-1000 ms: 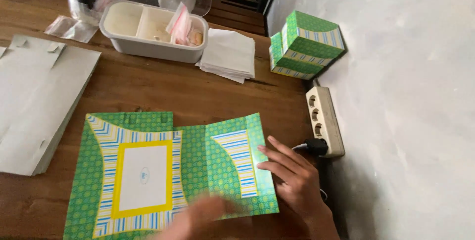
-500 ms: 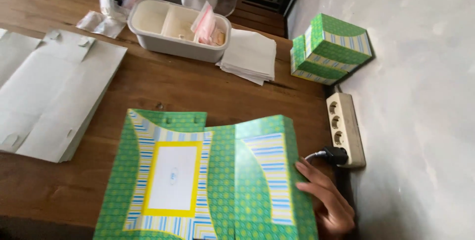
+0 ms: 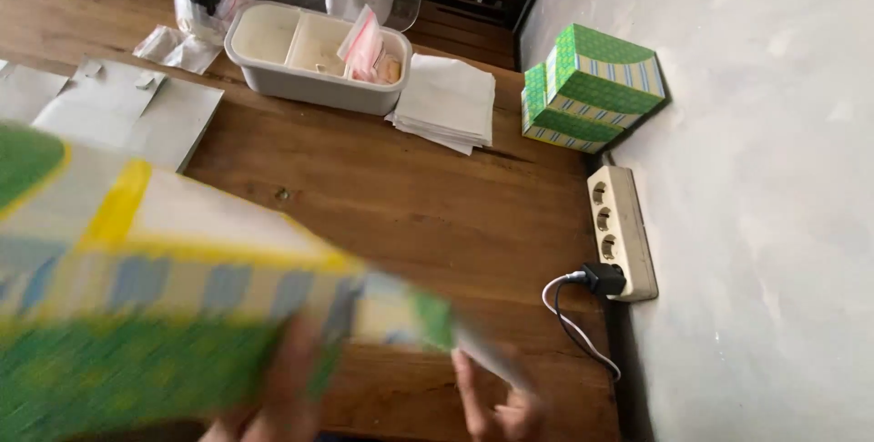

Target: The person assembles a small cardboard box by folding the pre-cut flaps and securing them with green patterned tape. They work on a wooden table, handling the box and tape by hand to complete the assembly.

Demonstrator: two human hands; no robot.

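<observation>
Both hands, left hand (image 3: 273,396) and right hand (image 3: 496,406), grip the blurred green-and-yellow printed cardboard box blank (image 3: 173,305), lifted off the brown wooden table (image 3: 410,205); unfolded as yet, while two finished green boxes (image 3: 587,87) sit by the wall

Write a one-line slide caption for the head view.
Both hands lift a blurred green-and-yellow patterned card sheet above a wooden table near folded boxes.

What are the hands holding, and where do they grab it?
The hands, left and right, hold a green and yellow patterned cardboard sheet lifted off the table, gripping along its bottom edge; motion blur hides the exact finger placement.
</observation>
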